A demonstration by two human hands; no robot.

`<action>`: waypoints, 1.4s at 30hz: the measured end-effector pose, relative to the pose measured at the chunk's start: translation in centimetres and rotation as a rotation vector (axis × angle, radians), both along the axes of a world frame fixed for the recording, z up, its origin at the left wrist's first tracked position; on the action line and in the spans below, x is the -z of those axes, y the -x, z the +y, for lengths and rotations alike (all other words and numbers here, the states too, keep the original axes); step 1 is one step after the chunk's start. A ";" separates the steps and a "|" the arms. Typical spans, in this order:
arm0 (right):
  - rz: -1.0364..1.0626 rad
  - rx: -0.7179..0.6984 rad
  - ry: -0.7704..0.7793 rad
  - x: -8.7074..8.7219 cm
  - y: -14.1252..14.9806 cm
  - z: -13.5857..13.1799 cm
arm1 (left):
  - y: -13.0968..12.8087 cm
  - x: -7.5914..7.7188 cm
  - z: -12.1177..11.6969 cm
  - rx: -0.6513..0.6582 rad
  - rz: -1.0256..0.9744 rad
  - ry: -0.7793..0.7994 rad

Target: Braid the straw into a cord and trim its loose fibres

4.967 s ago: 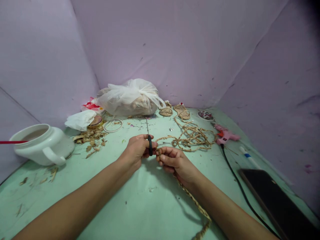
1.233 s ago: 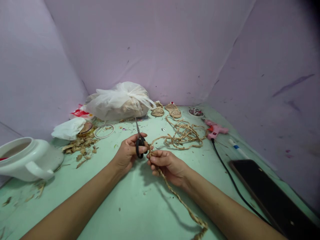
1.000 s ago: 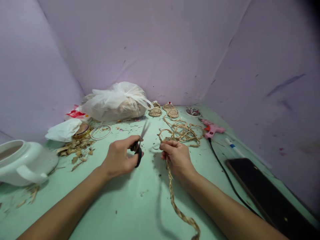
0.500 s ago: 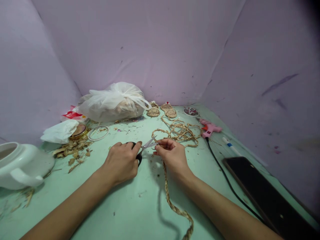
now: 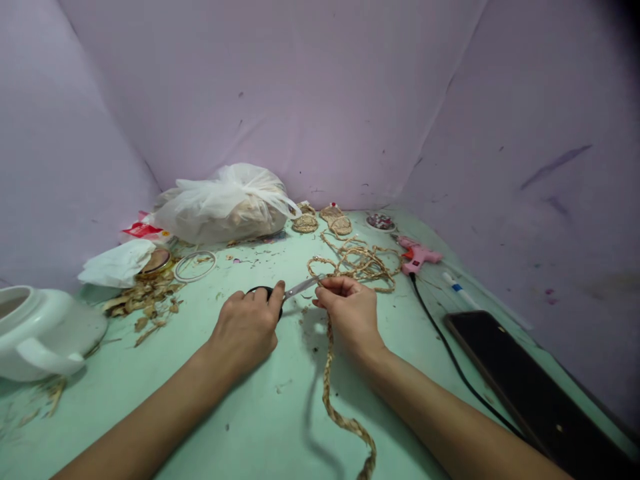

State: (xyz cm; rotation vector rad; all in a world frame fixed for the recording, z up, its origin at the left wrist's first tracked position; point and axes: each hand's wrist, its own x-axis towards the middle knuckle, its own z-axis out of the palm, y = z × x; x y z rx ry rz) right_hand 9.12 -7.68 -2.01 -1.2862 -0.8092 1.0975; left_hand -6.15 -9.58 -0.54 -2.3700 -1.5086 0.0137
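Braid [image 5: 327, 387] seemingly partly beyond bottom edge.

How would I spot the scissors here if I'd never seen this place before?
At the pale green table, look for the left hand, just left of the picture's middle. It holds the scissors, blades pointing toward the braided cord pinched in the right hand. Their shiny metal and partly covered black handles set them apart from that tan cord.

A bag [image 5: 225, 210] lies on the table [image 5: 260, 407] behind the scissors [image 5: 300, 288] and cord [image 5: 327, 380], pot [image 5: 65, 320] left, glue gun [image 5: 420, 257] right.
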 end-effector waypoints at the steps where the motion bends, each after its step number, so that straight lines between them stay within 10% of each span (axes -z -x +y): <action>1: 0.011 -0.001 0.003 0.0 0.0 0.0 | 0.0 0.1 0.0 -0.001 0.000 0.007; 9: 0.042 -0.001 0.013 -0.1 0.0 0.0 | 0.0 0.0 0.1 -0.047 -0.043 0.140; 19: 0.092 -0.035 0.042 -0.2 0.0 0.2 | 0.7 -0.4 0.7 -0.068 -0.568 0.179; 26: 0.158 -0.431 0.075 -0.2 1.1 -1.1 | -0.5 -0.5 1.8 -0.280 -1.709 0.568; 42: 0.448 -0.897 0.443 0.0 -0.2 -0.8 | 0.7 0.2 3.5 -0.380 -2.086 0.527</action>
